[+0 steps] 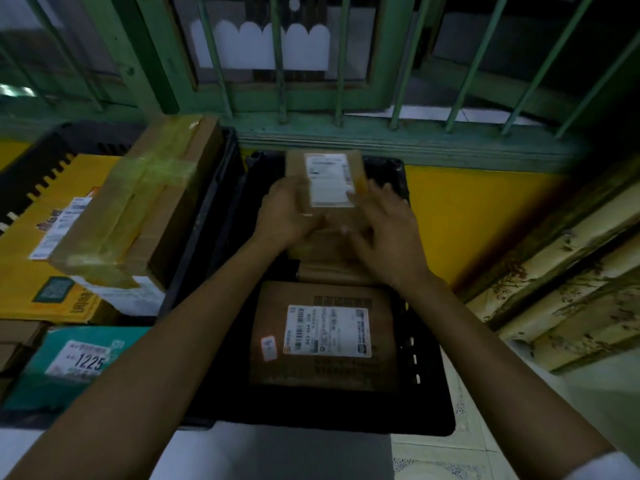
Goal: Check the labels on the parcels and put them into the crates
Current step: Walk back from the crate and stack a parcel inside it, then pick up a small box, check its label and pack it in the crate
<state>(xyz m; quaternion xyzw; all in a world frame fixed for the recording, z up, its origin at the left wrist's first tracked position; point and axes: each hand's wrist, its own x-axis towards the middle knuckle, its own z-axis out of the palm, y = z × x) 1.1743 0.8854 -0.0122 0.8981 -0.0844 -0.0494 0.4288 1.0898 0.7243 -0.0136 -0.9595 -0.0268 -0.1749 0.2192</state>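
Over a black crate [311,424] at the centre of the frame, a person holds a small brown parcel [332,220] with its white label [330,180] facing up. The left hand [287,216] grips the parcel's left edge, fingers curled under and thumb on top. The right hand [384,223] lies against the right edge with its fingers spread and mostly straight. Motion blur hides whether it clasps the parcel. The parcel sits above the far half of the crate, and the edge of another brown package [332,270] shows just beneath it.

In the near half of the crate, lower centre, a flat brown parcel [384,341] lies label up, with a printed white label [327,330] and a small orange-edged sticker [268,348] at its left.

At the left of the frame, a second black crate [34,161] stands beside the first and holds a yellow carton [20,244]. A brown box [156,216], banded in yellowish tape, rests tilted on top of it. At lower left lies a teal parcel [31,386] whose label reads 1225.

Across the top of the frame runs a window with green bars [280,64], and a yellow wall [467,209] stands at centre right.
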